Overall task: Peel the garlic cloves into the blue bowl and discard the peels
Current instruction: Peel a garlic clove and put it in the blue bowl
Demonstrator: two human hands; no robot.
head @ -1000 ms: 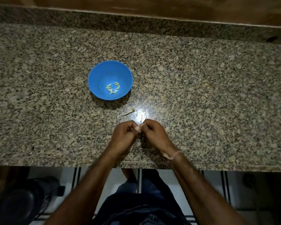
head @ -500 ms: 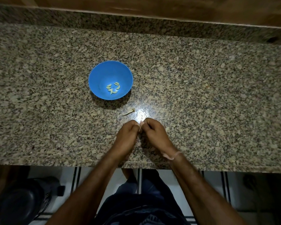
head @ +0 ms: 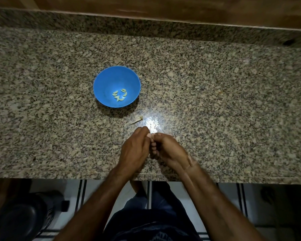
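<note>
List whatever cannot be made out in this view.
- Head view: whatever the left hand and right hand hold, hidden by their curled fingers.
- Garlic cloves in the blue bowl: too small to count.
- Pale scrap on the counter: too small to tell peel from clove.
- Dark object on the floor: dim, cut by the left edge.

Left of centre, the blue bowl (head: pixel 101 84) held peeled cloves (head: pixel 120 95); a peel (head: pixel 136 120) lay below-right on the tabletop (head: pixel 215 101). Lower centre, left hand (head: pixel 134 150) and right hand (head: pixel 169 150) met, fingers curled.

Speckled granite counter (head: pixel 215 101), wood backing (head: pixel 163 7), what looks like tiled floor (head: pixel 255 202).
</note>
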